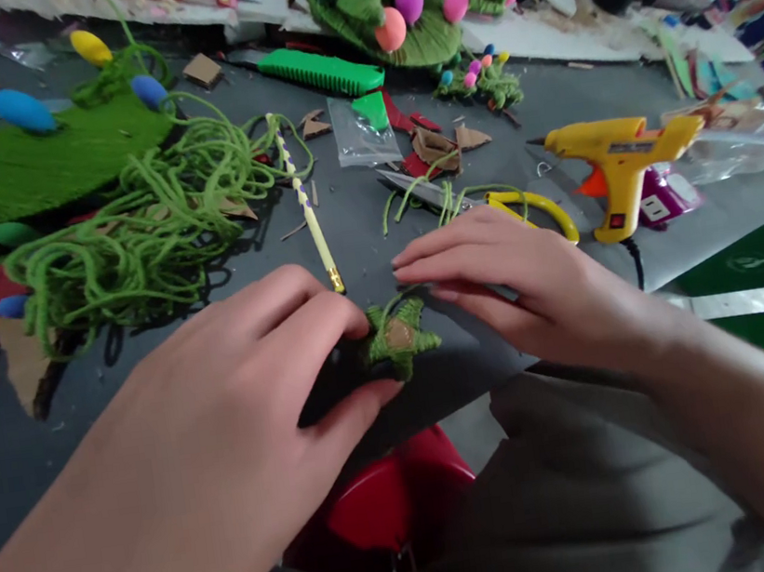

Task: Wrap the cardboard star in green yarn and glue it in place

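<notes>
A small star (399, 332) wrapped in green yarn, its brown centre bare, is near the table's front edge. My left hand (255, 387) grips it from the left, thumb below and fingers above. My right hand (522, 277) is just right of the star, palm down, its fingers stretched out and holding nothing visible. A strand of yarn runs from the star up toward the right fingertips. Beyond that hand lie yellow-handled scissors (541, 209), partly covered by loose yarn. A pale pencil (312, 225) lies above the star.
Tangled green yarn (154, 217) and a green wrapped shape (55, 155) are at the left. A yellow glue gun (625, 155) stands at the right. Farther back are a green cutter (318, 69), a plastic bag (362, 134), cardboard scraps and a green wreath (415, 0) with coloured balls.
</notes>
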The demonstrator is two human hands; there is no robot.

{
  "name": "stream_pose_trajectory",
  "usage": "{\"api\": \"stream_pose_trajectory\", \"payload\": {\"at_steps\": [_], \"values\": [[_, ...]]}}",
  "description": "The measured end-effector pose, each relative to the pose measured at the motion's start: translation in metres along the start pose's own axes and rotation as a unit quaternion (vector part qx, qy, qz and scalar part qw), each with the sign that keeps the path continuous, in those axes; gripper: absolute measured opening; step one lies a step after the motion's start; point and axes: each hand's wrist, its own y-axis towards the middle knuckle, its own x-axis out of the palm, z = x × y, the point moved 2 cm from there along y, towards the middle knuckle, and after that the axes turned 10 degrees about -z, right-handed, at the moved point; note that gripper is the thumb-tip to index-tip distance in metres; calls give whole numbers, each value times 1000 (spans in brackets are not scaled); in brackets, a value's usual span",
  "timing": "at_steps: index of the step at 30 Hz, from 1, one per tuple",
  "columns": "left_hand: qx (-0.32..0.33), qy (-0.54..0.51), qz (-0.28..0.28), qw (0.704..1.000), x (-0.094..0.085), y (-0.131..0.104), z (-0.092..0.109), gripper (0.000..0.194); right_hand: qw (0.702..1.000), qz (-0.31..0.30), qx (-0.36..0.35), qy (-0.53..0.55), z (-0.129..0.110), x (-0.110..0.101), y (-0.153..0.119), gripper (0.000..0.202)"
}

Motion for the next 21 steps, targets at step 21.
{"api": "stream_pose_trajectory", "payload": {"at_steps": [21], "values": [[15, -3, -24, 1000, -4, 9, 5, 16, 1000, -23, -4, -21, -12, 2, 13, 19]]}}
